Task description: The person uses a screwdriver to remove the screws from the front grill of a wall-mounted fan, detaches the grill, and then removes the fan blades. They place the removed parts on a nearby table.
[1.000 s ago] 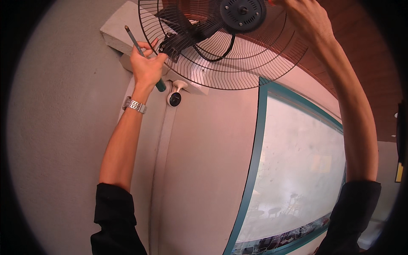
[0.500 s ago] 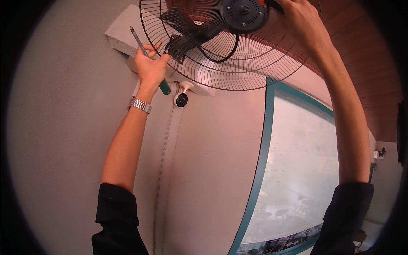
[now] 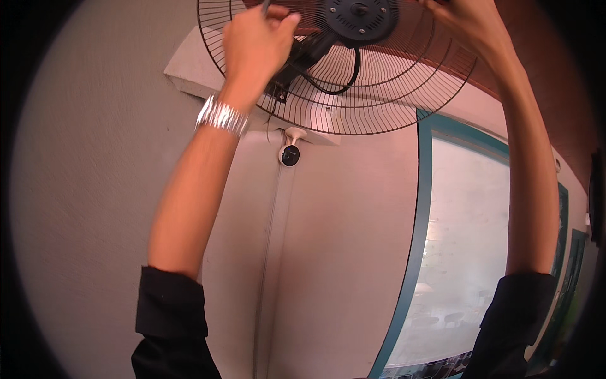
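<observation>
A black wall fan's wire guard (image 3: 379, 120) fills the top of the view, around a dark round motor housing (image 3: 360, 22). My left hand (image 3: 255, 54), a silver watch (image 3: 222, 117) at its wrist, is raised in front of the guard's left side. Its fingers are closed on a screwdriver; only a short piece of the grey shaft (image 3: 266, 6) shows at the top edge. My right hand (image 3: 470, 22) is up at the guard's upper right, fingers curled together. What it grips, if anything, is cut off by the top edge. The fan's black bracket (image 3: 281, 91) is partly behind my left hand.
A pale beam (image 3: 196, 66) runs behind the fan, with a small white camera (image 3: 290, 155) below it. A cable channel (image 3: 273, 252) goes down the wall. To the right stands a teal-framed window (image 3: 416, 208); reddish-brown boards (image 3: 543, 82) cover the ceiling.
My left hand has moved up and right from beside the bracket, the screwdriver with it. My right hand has shifted right, away from the motor housing. The view has turned slightly.
</observation>
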